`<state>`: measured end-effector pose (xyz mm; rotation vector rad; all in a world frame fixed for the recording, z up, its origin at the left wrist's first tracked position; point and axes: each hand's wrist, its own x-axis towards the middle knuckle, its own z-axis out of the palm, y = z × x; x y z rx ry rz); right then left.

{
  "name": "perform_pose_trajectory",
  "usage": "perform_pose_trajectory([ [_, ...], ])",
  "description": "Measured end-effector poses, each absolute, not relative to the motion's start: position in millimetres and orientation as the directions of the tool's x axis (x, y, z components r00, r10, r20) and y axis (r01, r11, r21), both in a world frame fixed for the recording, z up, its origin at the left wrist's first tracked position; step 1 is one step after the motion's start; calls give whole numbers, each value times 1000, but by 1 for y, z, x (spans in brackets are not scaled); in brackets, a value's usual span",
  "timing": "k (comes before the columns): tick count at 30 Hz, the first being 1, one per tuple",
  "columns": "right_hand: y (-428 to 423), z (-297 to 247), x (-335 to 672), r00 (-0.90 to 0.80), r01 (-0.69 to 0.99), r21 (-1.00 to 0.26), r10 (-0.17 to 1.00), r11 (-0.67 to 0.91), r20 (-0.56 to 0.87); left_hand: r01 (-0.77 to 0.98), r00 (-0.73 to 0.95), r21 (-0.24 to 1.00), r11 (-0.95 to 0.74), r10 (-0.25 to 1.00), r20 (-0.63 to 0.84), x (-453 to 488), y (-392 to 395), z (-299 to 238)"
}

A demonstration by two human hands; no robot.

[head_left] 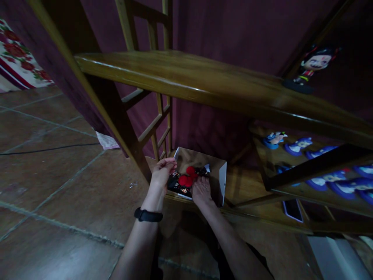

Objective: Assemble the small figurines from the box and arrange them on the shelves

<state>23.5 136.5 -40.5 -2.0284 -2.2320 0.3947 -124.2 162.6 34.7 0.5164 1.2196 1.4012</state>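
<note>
A shallow cardboard box (218, 182) with pale walls stands on the lowest wooden shelf. Inside lie round red objects (186, 179) and small dark figures with printed colours (184, 190), too blurred to make out fully. My left hand (164, 170), below a black wristband (148, 215), hovers at the box's left edge with its fingers loosely bent and nothing visible in them. My right hand (201, 189) reaches down into the box, fingers spread over the contents beside the red objects; its fingertips are partly hidden among them.
Above the box runs a wooden shelf board (175, 72), with a black-haired figurine (316, 64) at its right. Several blue-and-white figurines (298, 146) stand on the right shelves. A phone-like dark slab (293, 210) lies lower right. A wooden post (116, 116) rises left of the box.
</note>
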Motion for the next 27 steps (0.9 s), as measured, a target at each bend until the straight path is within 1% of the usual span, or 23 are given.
perform_pose_trajectory([
  [4,142,-37,33,-122,934,-350,985,72,-121,-292,-218,932,214,934,-283,-115,167,23],
  [7,150,-33,47,-69,894,-447,980,-22,-186,-222,-202,951,216,944,-262,-107,168,15],
  [9,158,-31,55,-25,822,-562,980,-93,-198,-186,-167,952,242,947,-273,-101,166,11],
  [11,166,-30,58,-1,684,-718,985,-126,-173,-175,-122,939,295,940,-318,-96,164,8],
  [13,171,-28,56,-9,492,-865,992,-102,-122,-185,-75,913,363,921,-382,-92,162,6],
  [14,172,-28,53,-22,396,-915,995,-77,-93,-195,-45,897,397,910,-412,-91,161,7],
  [16,173,-27,47,-44,256,-966,998,-34,-47,-232,-16,868,438,891,-454,-92,161,9],
  [18,173,-28,44,-45,208,-978,998,-23,-33,-288,-69,866,409,893,-444,-98,162,13],
  [20,174,-31,44,-21,251,-968,999,-20,-26,-327,-188,892,311,904,-384,-107,165,19],
  [21,175,-33,44,-10,298,-954,1000,-11,-15,-329,-245,909,256,906,-344,-112,167,22],
  [23,178,-37,42,-15,415,-909,1000,17,12,-325,-302,927,186,909,-288,-122,168,28],
  [25,183,-39,32,-73,538,-841,997,63,28,-343,-327,926,156,905,-273,-129,169,32],
  [27,189,-39,15,-161,654,-745,986,131,32,-377,-341,916,137,899,-275,-131,168,35],
])
